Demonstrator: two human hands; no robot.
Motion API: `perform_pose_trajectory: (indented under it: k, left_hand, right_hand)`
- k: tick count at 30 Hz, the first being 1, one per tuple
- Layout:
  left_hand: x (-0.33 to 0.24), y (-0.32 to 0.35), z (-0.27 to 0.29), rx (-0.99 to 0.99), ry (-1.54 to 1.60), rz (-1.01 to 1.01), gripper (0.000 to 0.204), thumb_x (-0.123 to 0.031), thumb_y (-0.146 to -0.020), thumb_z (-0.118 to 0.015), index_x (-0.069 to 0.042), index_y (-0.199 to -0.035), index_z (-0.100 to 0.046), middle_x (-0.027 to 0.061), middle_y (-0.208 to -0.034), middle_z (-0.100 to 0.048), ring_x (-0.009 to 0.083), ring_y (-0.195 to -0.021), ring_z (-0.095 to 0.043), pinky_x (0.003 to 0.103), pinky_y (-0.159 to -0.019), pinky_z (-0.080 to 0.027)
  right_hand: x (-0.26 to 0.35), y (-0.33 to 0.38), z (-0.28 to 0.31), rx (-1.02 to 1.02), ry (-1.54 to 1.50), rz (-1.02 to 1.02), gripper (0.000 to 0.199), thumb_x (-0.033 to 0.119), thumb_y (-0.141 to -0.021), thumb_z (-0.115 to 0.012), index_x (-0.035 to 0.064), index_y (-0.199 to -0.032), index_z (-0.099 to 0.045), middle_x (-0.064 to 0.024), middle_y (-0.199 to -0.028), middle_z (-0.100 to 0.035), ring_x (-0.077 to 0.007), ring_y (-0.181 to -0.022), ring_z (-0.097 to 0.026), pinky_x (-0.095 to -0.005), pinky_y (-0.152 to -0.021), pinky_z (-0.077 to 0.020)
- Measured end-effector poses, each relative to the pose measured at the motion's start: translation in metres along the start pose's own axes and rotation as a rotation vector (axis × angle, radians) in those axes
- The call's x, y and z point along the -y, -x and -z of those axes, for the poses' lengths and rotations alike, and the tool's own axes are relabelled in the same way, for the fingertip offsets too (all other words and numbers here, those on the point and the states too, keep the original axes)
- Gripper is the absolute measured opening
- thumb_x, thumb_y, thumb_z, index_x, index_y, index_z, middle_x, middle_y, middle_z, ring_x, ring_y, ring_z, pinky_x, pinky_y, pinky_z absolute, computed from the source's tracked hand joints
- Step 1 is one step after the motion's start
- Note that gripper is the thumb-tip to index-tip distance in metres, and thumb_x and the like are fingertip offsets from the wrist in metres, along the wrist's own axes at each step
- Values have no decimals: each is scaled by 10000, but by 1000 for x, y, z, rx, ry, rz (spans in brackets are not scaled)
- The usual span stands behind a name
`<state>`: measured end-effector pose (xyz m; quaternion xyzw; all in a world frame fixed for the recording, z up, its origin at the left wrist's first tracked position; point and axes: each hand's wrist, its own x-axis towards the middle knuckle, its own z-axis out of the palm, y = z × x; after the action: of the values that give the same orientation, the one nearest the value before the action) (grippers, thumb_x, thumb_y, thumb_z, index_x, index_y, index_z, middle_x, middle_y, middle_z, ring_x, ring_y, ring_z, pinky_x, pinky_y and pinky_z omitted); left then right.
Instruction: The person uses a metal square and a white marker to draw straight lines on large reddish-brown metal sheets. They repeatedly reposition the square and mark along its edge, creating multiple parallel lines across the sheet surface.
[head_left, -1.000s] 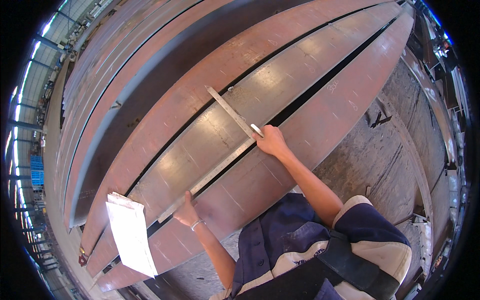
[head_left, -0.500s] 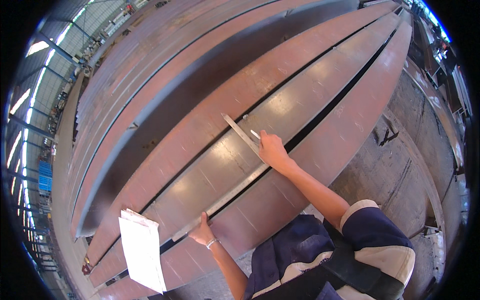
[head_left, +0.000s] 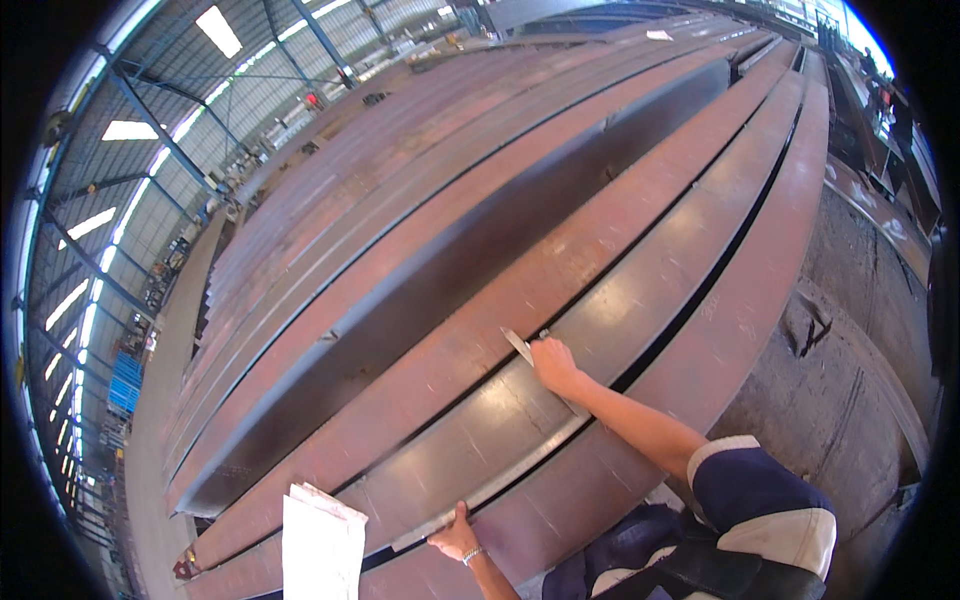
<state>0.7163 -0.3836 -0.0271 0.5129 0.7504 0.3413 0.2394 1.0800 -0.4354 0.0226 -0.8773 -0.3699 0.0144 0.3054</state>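
An L-shaped steel square (head_left: 520, 457) lies on the middle steel beam (head_left: 440, 445), its long leg along the near edge and its short leg crossing the beam's face. My left hand (head_left: 455, 538) grips the long leg near its end, thumb on top and fingers partly hidden beneath. Over the short leg, near the beam's far edge, my right hand (head_left: 556, 366) is closed. The white chalk stick it held half a second ago is now mostly hidden by the fingers. Thin pale lines mark the faces of the beams.
Folded white papers (head_left: 322, 545) lie on the beams left of my left hand. A nearer reddish beam (head_left: 560, 480) runs beside my body, with a dark gap between. A deep channel beam (head_left: 430, 310) and many stacked beams extend beyond. Steel plates (head_left: 830, 400) are at right.
My right hand has moved along the square's short leg toward the beam's far edge. The view has tilted up, so everything sits lower in it. My left hand keeps its hold.
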Motion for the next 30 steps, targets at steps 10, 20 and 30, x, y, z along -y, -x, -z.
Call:
perform_pose_trajectory:
  k: [10, 20, 30]
  left_hand:
    - [-11, 6, 5, 40, 42, 35, 871, -288, -555, -978, 133, -1131, -479, 275, -1040, -697, 365, -901, -721, 406, -806, -607]
    - [7, -1, -11, 31, 96, 15, 858, -295, -608, -953, 122, -1159, -446, 226, -936, -709, 364, -805, -720, 413, -678, -616]
    - [8, 0, 10, 374, 740, 201, 275, -206, -863, -773, 27, -839, -628, 102, -713, -661, 129, -506, -513, 248, -441, -406]
  right_hand:
    - [2, 5, 25, 203, 138, 5, 141, 52, -773, -653, -16, -869, -731, -246, -894, -709, -376, -888, -720, -446, -726, -594]
    - [-7, 100, 92, 570, 197, -43, 235, 111, -715, -728, -7, -917, -741, -235, -917, -720, -390, -909, -717, -472, -750, -587]
    - [-35, 144, 121, 151, -33, -196, 206, 122, -763, -652, -34, -880, -721, -299, -863, -682, -454, -875, -684, -504, -789, -569]
